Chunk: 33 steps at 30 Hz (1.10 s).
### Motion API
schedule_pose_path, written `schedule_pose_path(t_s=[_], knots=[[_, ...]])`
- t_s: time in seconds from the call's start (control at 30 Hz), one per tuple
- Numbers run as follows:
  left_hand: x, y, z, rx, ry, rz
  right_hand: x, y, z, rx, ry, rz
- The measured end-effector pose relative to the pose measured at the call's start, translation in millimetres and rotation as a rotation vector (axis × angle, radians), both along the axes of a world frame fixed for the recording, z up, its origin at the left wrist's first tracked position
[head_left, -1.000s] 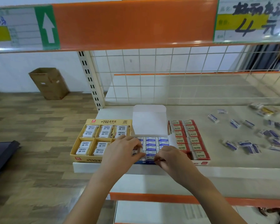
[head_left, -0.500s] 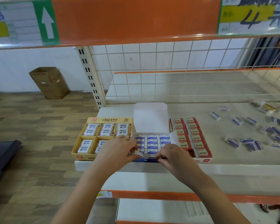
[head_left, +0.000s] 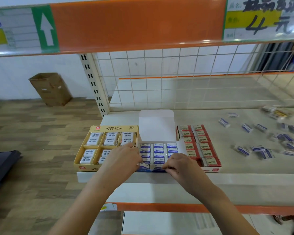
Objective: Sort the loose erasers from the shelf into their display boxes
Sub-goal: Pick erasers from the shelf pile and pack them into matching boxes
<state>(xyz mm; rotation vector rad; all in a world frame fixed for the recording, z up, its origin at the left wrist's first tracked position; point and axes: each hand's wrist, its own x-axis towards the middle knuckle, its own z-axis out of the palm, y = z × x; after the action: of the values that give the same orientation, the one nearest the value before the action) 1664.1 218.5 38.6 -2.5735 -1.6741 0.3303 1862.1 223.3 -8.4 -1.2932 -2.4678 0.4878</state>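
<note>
Lower centre of frame, my left hand (head_left: 124, 158) and right hand (head_left: 180, 165) both pinch erasers (head_left: 158, 166) in the blue display box (head_left: 157, 128); loose erasers (head_left: 261, 150) lie scattered at right.

Head view, downward onto shelf (head_left: 227, 167)

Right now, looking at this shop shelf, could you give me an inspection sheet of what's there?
Surface: pale shelf, orange-edged.
Job's things: blue eraser box, white lid up, between yellow box and red box; loose erasers scattered at right.
Clutter: nothing seen.
Hands: left hand and right hand both at the blue box's front row; their grip is hidden.
Cables: nothing seen.
Surroundings: wire grid back, cardboard carton on wood floor, price tag above.
</note>
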Motion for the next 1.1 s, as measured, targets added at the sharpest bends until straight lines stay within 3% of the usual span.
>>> schedule_pose_path(t_s=[0.27, 0.57, 1.0, 1.1], knots=[[0, 4, -10, -0.045, 0.106, 0.01, 1, 0, -1, -0.004, 0.008, -0.005], [4, 10, -8, -0.08, 0.084, 0.106, 1, 0, 1, -0.02, -0.001, -0.001], [-3, 11, -13, -0.133, 0.128, 0.008, 0, 4, 7, -0.09, -0.041, 0.016], [-2, 13, -11, -0.142, 0.056, 0.064, 0, 5, 7, -0.094, -0.053, 0.018]])
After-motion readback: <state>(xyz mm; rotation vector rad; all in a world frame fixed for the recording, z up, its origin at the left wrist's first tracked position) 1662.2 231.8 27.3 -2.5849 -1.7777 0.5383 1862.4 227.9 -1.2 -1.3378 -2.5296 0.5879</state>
